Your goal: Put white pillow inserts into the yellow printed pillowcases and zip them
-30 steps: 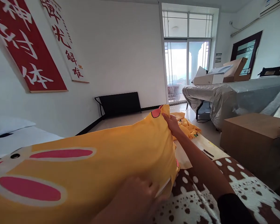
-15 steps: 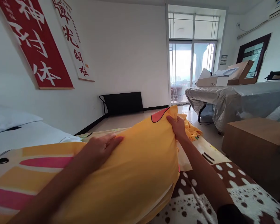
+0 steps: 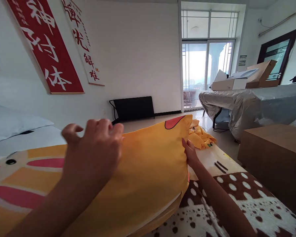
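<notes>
A big yellow pillow with pink and white cartoon marks lies across the bed in front of me. My left hand hovers just above its top, fingers curled loosely and apart, holding nothing. My right hand presses against the pillow's right edge, fingers on the fabric below the corner; how tightly it grips is hard to see. The pillow rests on a brown and white spotted blanket.
A crumpled yellow cloth lies at the bed's far end. A brown cardboard box stands to the right, a plastic-covered table with open boxes behind it. White pillows lie at left, below red wall banners.
My left hand has lifted off the pillow's top and curled. My right hand has slid down from the upper corner to the pillow's right edge. The view has shifted a little leftward.
</notes>
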`<act>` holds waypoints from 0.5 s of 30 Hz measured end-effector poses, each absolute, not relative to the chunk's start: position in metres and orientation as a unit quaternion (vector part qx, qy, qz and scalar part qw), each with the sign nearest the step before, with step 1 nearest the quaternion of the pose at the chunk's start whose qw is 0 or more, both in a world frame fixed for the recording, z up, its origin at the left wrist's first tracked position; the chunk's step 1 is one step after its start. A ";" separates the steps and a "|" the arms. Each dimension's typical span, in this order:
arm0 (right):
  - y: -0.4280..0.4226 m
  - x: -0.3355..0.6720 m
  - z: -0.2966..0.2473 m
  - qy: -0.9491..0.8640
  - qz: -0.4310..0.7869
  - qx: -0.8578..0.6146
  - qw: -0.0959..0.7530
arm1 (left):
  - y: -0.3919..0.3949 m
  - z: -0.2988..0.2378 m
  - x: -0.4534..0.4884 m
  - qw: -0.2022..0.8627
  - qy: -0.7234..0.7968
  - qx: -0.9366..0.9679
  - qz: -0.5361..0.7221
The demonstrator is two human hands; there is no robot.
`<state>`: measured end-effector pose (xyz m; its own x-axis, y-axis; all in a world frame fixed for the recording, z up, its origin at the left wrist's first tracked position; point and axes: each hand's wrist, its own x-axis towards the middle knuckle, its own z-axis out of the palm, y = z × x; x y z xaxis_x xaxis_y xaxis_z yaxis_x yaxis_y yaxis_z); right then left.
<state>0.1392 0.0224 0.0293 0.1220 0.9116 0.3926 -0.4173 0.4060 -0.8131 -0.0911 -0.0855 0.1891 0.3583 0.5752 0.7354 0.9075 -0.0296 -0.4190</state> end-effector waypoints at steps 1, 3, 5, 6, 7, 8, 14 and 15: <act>0.018 0.139 0.024 -0.463 0.455 -0.274 0.710 | -0.083 0.192 -0.066 0.457 -0.515 -0.696 -0.202; 0.008 0.141 0.019 -0.476 0.414 -0.295 0.718 | -0.069 0.194 -0.013 0.433 -0.466 -0.740 -0.219; 0.000 0.145 0.017 -0.489 0.395 -0.322 0.708 | -0.049 0.192 0.034 0.361 -0.449 -0.793 -0.200; -0.003 0.146 0.016 -0.486 0.388 -0.336 0.708 | -0.039 0.190 0.051 0.309 -0.469 -0.807 -0.181; -0.004 0.147 0.016 -0.476 0.378 -0.351 0.712 | -0.031 0.188 0.064 0.259 -0.490 -0.817 -0.157; -0.005 0.147 0.016 -0.463 0.364 -0.366 0.720 | -0.025 0.185 0.072 0.217 -0.502 -0.826 -0.134; -0.002 0.145 0.015 -0.455 0.313 -0.402 0.730 | -0.030 0.168 0.063 0.188 -0.475 -0.855 -0.092; 0.000 0.149 0.014 -0.475 0.338 -0.379 0.719 | -0.033 0.167 0.060 0.198 -0.478 -0.851 -0.090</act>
